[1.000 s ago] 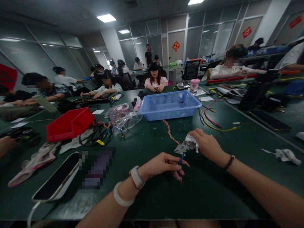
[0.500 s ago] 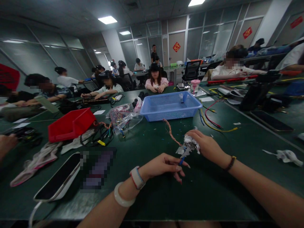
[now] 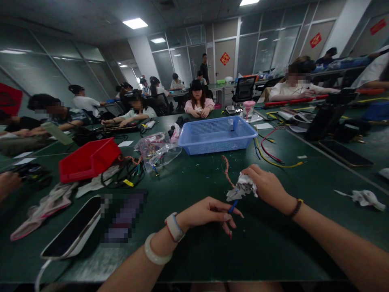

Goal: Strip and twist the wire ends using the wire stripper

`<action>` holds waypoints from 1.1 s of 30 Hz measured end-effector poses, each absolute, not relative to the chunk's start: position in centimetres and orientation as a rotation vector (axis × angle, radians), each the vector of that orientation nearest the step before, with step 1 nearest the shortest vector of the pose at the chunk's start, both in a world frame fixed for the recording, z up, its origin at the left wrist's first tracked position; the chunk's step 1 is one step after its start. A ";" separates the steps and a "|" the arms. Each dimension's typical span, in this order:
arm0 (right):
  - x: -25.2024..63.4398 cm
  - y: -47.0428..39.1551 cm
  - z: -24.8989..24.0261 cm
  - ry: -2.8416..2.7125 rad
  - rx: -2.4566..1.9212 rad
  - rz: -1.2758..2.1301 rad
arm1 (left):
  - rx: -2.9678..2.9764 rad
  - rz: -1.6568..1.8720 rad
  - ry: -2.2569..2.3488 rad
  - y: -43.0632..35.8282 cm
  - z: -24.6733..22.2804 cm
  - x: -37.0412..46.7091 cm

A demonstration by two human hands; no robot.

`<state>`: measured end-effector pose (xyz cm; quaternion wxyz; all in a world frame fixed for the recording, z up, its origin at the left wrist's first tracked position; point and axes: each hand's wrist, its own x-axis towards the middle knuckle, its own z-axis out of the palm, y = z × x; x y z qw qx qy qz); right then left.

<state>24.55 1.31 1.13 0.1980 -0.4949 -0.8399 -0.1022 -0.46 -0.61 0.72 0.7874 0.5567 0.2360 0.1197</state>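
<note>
Wire, thin and blue-sheathed [image 3: 233, 206]: pinched between thumb and fingers of left hand [image 3: 209, 211], close below the tool's jaws, probably held short to limit bending
Tool, grey metal with flat jaws and white wrapping around the grip [image 3: 238, 192]: clasped in right hand [image 3: 263, 182], wrapping likely there as padding; full closure of jaws, cannot tell
Hands: near each other but apart, linked through wire and tool; left seemingly steadying, right working the grip
Copper strand, bare and twisted [image 3: 226, 170]: extending beyond the jaws toward the basket, kept away from the fingers; join with wire hidden
Basket, pale blue perforated plastic [image 3: 217, 146]: set beyond the hands, presumably to leave elbow room
Bin, red plastic [image 3: 88, 164], and bag, clear plastic [image 3: 158, 154]: left of basket, likely parked aside
Cables, yellow and red [image 3: 281, 164]: right of basket, loosely spread on dark green tabletop [image 3: 212, 261]
</note>
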 end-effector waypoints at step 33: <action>24.5 1.3 0.9 -2.361 -1.394 -0.220 | 1.159 0.294 0.427 -0.4 0.3 -0.7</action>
